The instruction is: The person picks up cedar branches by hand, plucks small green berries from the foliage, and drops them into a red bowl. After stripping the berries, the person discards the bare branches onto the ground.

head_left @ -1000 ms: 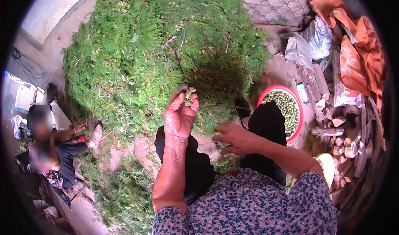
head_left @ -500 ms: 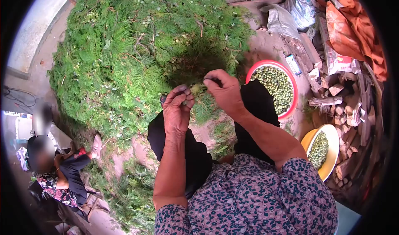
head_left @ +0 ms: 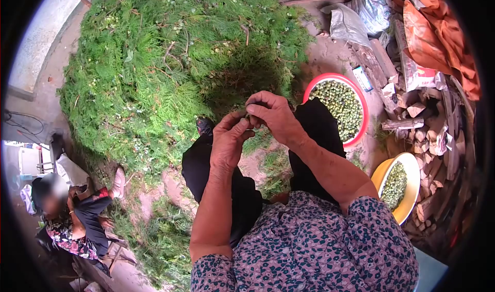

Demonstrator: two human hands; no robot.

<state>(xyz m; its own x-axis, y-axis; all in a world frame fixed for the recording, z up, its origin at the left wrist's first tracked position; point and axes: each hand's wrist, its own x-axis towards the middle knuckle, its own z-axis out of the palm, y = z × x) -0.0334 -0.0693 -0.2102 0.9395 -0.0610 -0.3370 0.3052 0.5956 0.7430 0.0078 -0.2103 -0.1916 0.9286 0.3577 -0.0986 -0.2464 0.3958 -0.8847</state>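
Separating right hand [head_left: 276, 119] from red basin [head_left: 365, 116], a black-trousered knee [head_left: 315, 124] rises near heaped branches [head_left: 149, 70]. That and the yellow basin [head_left: 382, 174] hold green pieces [head_left: 337, 106]. Left hand [head_left: 227, 142] and right pinch closed, contents unclear.

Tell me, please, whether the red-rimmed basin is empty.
Not empty: small green pieces cover the visible inside of the red-rimmed basin.

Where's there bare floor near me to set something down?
The clearest patch seems to be the floor beyond the red basin, between the green heap and the grey sack. A narrower strip, partly taken by a flat packet, runs between that basin and the firewood. It's crowded where the yellow basin sits close to the firewood.
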